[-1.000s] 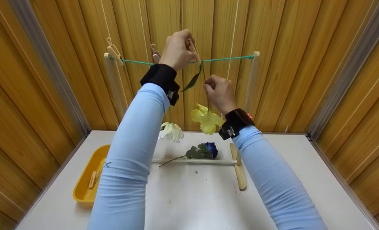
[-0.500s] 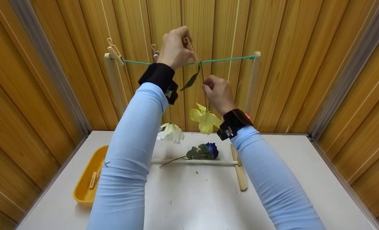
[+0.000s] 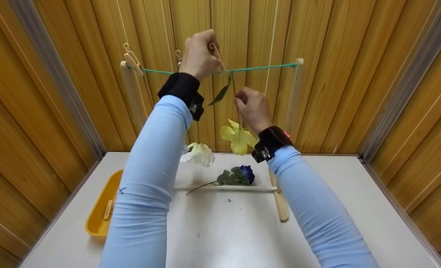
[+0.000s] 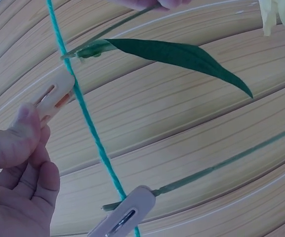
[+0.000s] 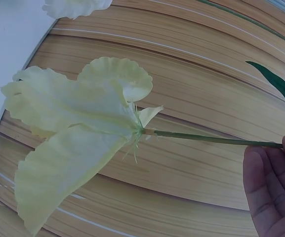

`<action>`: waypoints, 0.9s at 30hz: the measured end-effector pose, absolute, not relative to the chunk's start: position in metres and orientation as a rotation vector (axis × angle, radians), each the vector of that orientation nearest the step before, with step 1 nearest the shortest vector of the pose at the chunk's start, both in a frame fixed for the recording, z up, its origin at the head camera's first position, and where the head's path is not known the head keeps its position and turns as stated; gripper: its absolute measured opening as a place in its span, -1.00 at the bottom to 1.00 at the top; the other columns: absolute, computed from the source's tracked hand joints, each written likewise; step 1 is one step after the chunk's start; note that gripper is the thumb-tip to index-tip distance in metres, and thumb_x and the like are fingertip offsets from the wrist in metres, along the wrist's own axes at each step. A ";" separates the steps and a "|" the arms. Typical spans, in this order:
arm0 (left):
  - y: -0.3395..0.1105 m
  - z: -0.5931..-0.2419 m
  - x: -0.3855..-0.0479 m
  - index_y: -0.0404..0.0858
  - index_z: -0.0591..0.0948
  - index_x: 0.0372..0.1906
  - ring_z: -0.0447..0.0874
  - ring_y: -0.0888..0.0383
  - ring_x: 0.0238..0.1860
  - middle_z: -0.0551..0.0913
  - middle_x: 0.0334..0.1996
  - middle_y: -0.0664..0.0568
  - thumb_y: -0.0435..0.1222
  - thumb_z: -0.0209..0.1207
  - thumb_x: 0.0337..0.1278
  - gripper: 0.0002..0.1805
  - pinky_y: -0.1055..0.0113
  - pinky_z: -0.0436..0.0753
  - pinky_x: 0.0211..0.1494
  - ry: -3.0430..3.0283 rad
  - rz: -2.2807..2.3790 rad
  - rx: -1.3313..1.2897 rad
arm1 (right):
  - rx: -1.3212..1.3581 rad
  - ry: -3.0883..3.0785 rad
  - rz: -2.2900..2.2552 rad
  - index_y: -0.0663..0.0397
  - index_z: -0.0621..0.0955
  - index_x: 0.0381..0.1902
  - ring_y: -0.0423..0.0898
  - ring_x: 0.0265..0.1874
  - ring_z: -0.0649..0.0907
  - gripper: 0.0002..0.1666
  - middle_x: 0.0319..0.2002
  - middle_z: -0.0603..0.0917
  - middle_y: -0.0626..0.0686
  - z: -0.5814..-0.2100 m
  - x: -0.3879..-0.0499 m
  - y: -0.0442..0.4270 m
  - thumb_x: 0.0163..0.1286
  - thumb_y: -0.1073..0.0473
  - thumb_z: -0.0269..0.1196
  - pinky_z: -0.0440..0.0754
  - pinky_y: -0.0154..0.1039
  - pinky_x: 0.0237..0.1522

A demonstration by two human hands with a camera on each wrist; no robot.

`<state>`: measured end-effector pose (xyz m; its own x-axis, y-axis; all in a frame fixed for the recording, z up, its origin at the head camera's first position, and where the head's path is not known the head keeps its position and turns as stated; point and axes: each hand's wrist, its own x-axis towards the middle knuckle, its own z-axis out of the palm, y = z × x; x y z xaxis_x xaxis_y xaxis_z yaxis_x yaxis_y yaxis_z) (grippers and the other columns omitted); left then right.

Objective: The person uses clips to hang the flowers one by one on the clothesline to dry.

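Head view: your L hand pinches a peg at the green cord; your R hand pinches the yellow flower, upside down below it. L wrist view: peg tip meets cord just beside stem; prob. best nip both. R wrist view: thumb-finger pinch well off bloom; hold steady.

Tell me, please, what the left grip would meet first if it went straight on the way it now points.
Leading with the peg it holds, the left grip would probably meet the green string first; the peg's tip appears right at it, though depth is unclear.
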<state>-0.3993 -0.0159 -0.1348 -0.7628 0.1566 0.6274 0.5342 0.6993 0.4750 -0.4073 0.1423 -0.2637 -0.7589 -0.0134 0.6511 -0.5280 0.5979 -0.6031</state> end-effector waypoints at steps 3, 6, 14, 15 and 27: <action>-0.015 -0.136 -0.400 -0.28 0.58 -0.20 0.40 0.17 -0.24 0.50 -0.34 0.10 -0.65 0.14 0.09 -0.74 0.43 0.34 -0.24 -2.362 -0.890 -0.525 | 0.420 -2.223 1.109 0.36 0.71 -0.20 0.09 -0.29 0.71 -0.89 -0.24 0.76 0.26 -0.264 -0.408 0.141 0.43 0.39 0.26 0.66 -0.14 -0.20; -0.014 -0.137 -0.401 -0.28 0.59 -0.18 0.39 0.17 -0.24 0.46 -0.36 0.12 -0.62 0.20 0.11 -0.76 0.44 0.33 -0.24 -2.378 -0.901 -0.522 | 0.409 -2.225 1.102 0.35 0.71 -0.20 0.08 -0.29 0.70 -0.88 -0.24 0.76 0.26 -0.264 -0.409 0.140 0.44 0.38 0.26 0.66 -0.14 -0.20; -0.012 -0.140 -0.400 -0.30 0.62 -0.10 0.42 0.17 -0.17 0.51 -0.27 0.08 -0.53 0.32 0.19 -0.78 0.46 0.36 -0.19 -2.412 -0.925 -0.506 | 0.399 -2.207 1.116 0.35 0.72 -0.20 0.07 -0.31 0.70 -0.88 -0.25 0.77 0.25 -0.263 -0.408 0.136 0.44 0.38 0.27 0.66 -0.14 -0.23; -0.012 -0.140 -0.400 -0.30 0.62 -0.10 0.42 0.17 -0.17 0.51 -0.26 0.08 -0.53 0.32 0.19 -0.78 0.46 0.36 -0.19 -2.416 -0.929 -0.501 | 0.399 -2.208 1.114 0.35 0.72 -0.20 0.07 -0.31 0.71 -0.88 -0.25 0.77 0.25 -0.263 -0.408 0.136 0.44 0.38 0.27 0.66 -0.14 -0.23; -0.011 -0.140 -0.400 -0.23 0.58 -0.11 0.43 0.16 -0.16 0.47 -0.30 0.13 -0.47 0.32 0.20 -0.78 0.44 0.39 -0.19 -2.481 -0.963 -0.441 | 0.379 -2.233 1.092 0.35 0.72 -0.17 0.08 -0.30 0.72 -0.86 -0.24 0.77 0.25 -0.265 -0.409 0.134 0.46 0.35 0.26 0.66 -0.13 -0.23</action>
<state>-0.3999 -0.0110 -0.1396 -0.8521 0.1324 0.5064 0.4394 0.7067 0.5546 -0.4085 0.1336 -0.2650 -0.7687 0.0128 0.6395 -0.4970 0.6175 -0.6097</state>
